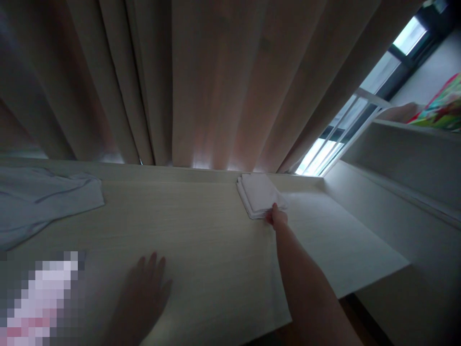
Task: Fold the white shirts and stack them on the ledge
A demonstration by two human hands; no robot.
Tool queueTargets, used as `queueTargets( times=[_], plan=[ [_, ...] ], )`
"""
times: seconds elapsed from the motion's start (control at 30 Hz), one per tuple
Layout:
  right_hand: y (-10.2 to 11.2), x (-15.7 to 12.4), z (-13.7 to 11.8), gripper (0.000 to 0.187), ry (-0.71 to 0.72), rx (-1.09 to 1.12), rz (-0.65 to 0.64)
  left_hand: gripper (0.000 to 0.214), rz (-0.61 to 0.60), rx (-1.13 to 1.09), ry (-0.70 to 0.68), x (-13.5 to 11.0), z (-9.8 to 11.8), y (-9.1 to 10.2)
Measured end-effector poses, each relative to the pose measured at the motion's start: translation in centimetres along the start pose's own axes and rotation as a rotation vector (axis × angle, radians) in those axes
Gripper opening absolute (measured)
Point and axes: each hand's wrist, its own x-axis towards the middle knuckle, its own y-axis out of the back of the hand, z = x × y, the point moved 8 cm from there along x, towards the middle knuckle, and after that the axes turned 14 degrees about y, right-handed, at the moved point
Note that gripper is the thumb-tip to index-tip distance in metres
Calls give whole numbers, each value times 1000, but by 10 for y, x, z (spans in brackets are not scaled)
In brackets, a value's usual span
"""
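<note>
A folded white cloth (pixel 260 192), several layers thick, lies toward the back of the pale wooden surface (pixel 173 221). At its near right corner my right hand (pixel 277 216) pinches the edge, thumb on top and the other fingers partly hidden. My left hand (pixel 149 283) hovers over or rests on the surface at the lower left, fingers spread and holding nothing; whether it touches, I cannot tell. Off to the far left lies a white garment (pixel 50 197), spread out loosely with one part reaching toward the middle.
Long brown curtains (pixel 230 86) hang along the back edge. On the right stands a pale side panel with a shelf (pixel 414 158), bearing a brightly coloured item (pixel 442 108). Behind it is a window with bars (pixel 324 144). A pixelated patch covers the lower left corner.
</note>
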Motion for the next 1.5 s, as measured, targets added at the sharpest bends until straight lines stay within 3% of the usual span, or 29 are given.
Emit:
queueTargets(
  times=[0.13,0.23,0.37,0.43,0.5,0.6,0.67,0.97,1.17,1.27,1.33,1.5],
  plan=[
    [-15,-30,0,50,14,-109,-80,60,15,-4,-11,-1,1,3],
    [-39,-67,-19,39,142,-166,-164,60,12,-3,-12,-3,2,7],
    [-78,-135,-58,28,379,-213,-342,60,4,13,-1,-6,4,13],
    [-101,-179,-84,39,638,-345,-498,60,3,22,4,-8,4,16],
    [-118,-223,-97,49,795,-468,-648,59,-7,24,10,-9,4,19],
    [-133,-273,-106,61,876,-551,-809,59,-26,17,24,-12,3,21],
    [-138,-295,-109,64,882,-576,-851,58,-27,8,53,-14,1,23],
    [-142,-316,-104,59,903,-719,-776,56,-53,-149,79,-24,-3,28],
    [-152,-315,-82,60,1001,-764,-711,53,-139,-304,48,-29,-18,31],
    [-157,-313,-71,62,1040,-769,-672,41,-155,-389,-29,-22,-40,35],
    [-159,-312,-72,62,1056,-770,-648,38,-111,-434,-8,-11,-71,45],
    [-171,-303,-85,56,911,-832,-588,33,153,-430,292,20,-195,87]
  ],
)
